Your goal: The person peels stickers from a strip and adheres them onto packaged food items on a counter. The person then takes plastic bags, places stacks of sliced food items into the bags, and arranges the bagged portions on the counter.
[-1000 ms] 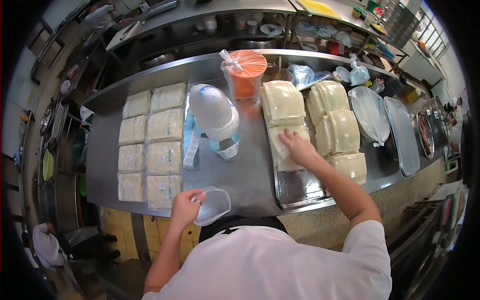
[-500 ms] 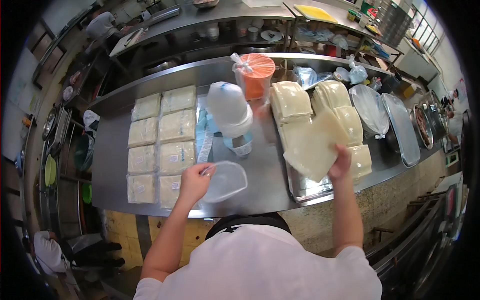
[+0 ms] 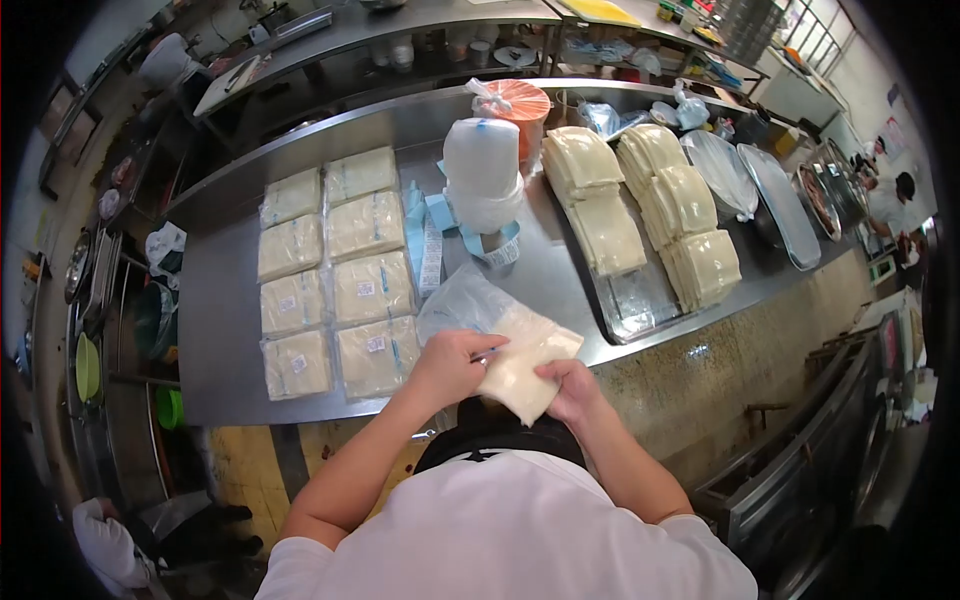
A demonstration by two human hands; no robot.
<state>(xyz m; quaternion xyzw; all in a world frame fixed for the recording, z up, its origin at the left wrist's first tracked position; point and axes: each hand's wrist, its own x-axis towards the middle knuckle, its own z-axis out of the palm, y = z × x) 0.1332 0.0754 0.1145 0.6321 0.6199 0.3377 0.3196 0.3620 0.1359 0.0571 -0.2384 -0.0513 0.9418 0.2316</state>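
Observation:
My right hand (image 3: pixel 574 390) grips the near right edge of a stack of pale, square dough sheets (image 3: pixel 532 362). The far end of the stack lies at the mouth of a clear plastic bag (image 3: pixel 462 300), partly inside it. My left hand (image 3: pixel 453 368) pinches the bag's edge beside the stack. Left of my hands, bagged stacks of sheets (image 3: pixel 372 287) stand in two columns, some with small white labels. To the right, a metal tray (image 3: pixel 640 318) bears unwrapped stacks of sheets (image 3: pixel 690 200).
Behind my hands stand a pile of clear bags (image 3: pixel 482 165) and strips of blue labels (image 3: pixel 430 250). An orange container (image 3: pixel 518 105) covered in plastic is at the back. A lidded clear tub (image 3: pixel 778 205) stands at the right. Another person (image 3: pixel 110 545) is at lower left.
My right hand has brought the sheets from the tray leftward to the bag. My left hand has moved right with the bag, and the sheets now meet its opening.

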